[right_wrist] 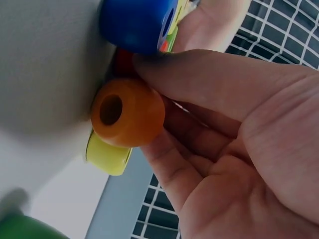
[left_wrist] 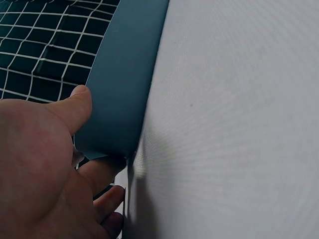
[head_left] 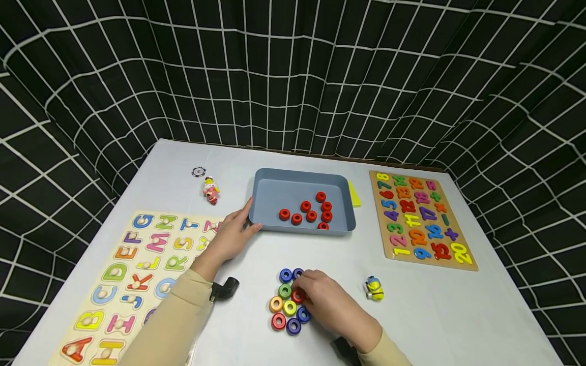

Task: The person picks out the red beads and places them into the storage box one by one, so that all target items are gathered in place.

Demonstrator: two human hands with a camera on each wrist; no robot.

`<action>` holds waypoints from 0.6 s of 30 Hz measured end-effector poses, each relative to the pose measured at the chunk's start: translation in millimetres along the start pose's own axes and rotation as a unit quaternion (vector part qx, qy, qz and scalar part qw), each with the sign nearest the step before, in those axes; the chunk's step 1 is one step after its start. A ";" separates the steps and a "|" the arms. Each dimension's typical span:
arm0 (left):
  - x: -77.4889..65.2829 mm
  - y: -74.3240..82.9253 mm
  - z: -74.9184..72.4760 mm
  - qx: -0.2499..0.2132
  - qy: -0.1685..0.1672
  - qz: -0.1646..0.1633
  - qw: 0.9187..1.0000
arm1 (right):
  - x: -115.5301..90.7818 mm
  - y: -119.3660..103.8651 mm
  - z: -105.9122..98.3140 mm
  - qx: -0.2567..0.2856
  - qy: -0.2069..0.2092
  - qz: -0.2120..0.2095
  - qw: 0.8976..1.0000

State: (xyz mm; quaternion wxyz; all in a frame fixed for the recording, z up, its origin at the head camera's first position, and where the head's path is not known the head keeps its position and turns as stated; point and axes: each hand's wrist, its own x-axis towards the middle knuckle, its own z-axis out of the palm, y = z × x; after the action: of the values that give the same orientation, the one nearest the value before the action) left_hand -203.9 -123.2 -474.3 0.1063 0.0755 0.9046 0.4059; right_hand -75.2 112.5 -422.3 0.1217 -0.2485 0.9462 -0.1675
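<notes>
My left hand [head_left: 231, 236] holds the front left corner of a blue-grey tray [head_left: 293, 175]. In the left wrist view its thumb lies against the tray's long wall [left_wrist: 124, 74], with the fingers round the short end. Several red rings [head_left: 311, 216] lie inside the tray. My right hand [head_left: 336, 305] reaches into a cluster of coloured rings on the table, pinching a red ring [head_left: 298, 296] between thumb and fingers. Beside it are green [head_left: 285, 291], yellow [head_left: 290, 308] and blue rings [head_left: 303, 314]. An orange ring [right_wrist: 127, 112] shows close by the fingers in the right wrist view.
An alphabet board [head_left: 103, 277] covers the left side, partly under the left forearm. A number board [head_left: 421, 221] lies at the right. A pink figurine [head_left: 211, 191], a poker chip [head_left: 199, 172], yellow paper [head_left: 354, 195] and a yellow-blue figurine [head_left: 374, 288] also lie on the table.
</notes>
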 end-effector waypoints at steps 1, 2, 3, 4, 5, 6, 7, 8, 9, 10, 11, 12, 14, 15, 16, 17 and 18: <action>0.1 -0.2 0.0 0.000 0.001 -0.001 1.000 | 0.4 0.0 0.4 -0.001 -0.001 0.000 1.000; 0.2 -0.4 -0.1 0.001 0.001 -0.001 1.000 | 0.7 0.1 0.8 -0.003 -0.001 0.000 1.000; 0.3 -0.6 -0.2 0.001 0.001 -0.002 1.000 | 0.8 0.2 1.3 -0.006 -0.001 0.000 1.000; 0.3 -0.7 -0.3 0.002 0.002 -0.002 1.000 | 0.9 0.4 1.7 -0.009 0.000 -0.001 1.000; 0.4 -0.8 -0.4 0.003 0.002 -0.002 1.000 | 0.9 0.6 2.0 -0.011 0.000 -0.003 1.000; 0.4 -0.8 -0.4 0.004 0.002 -0.002 1.000 | 1.0 0.7 2.3 -0.013 0.001 -0.004 1.000; 0.3 -0.6 -0.5 0.004 0.002 -0.003 1.000 | 0.9 0.8 2.3 -0.016 0.003 -0.005 1.000; 0.3 -0.5 -0.6 0.005 0.002 -0.003 1.000 | 0.8 0.9 2.1 -0.018 0.004 -0.007 1.000; 0.3 -0.3 -0.7 0.006 0.001 -0.003 1.000 | 0.6 1.0 1.6 -0.017 0.005 -0.007 1.000; 0.1 -0.1 -0.8 0.006 0.001 -0.003 1.000 | 0.2 1.1 0.9 -0.017 0.007 -0.008 1.000; 0.0 0.2 -0.9 0.007 0.000 -0.003 1.000 | -0.3 1.3 -0.1 -0.014 0.008 -0.008 1.000; -0.1 0.4 -1.0 0.007 0.000 -0.003 1.000 | -0.8 1.7 -1.2 -0.011 0.011 -0.008 1.000; -0.4 0.5 -1.0 0.008 -0.001 -0.004 1.000 | -2.0 3.6 -4.1 -0.003 0.021 -0.011 1.000; -0.5 0.6 -1.1 0.009 -0.002 -0.005 1.000 | -2.4 4.7 -6.5 0.001 0.029 -0.014 0.999; -0.6 0.5 -1.1 0.010 -0.001 -0.005 1.000 | -2.1 6.3 -9.3 0.006 0.036 -0.013 0.999; -0.7 0.4 -0.8 0.011 -0.001 -0.005 1.000 | -1.1 8.3 -13.3 0.012 0.041 -0.012 0.999; -0.7 0.4 -0.5 0.011 -0.001 -0.006 1.000 | 0.7 10.4 -17.6 0.018 0.047 -0.008 0.999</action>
State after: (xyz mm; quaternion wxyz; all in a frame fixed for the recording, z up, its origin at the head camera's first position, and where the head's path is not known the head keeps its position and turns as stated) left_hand -203.3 -123.4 -473.6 0.1086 0.0714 0.9094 0.3951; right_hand -85.8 125.2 -410.2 0.0798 -0.2455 0.9457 -0.1974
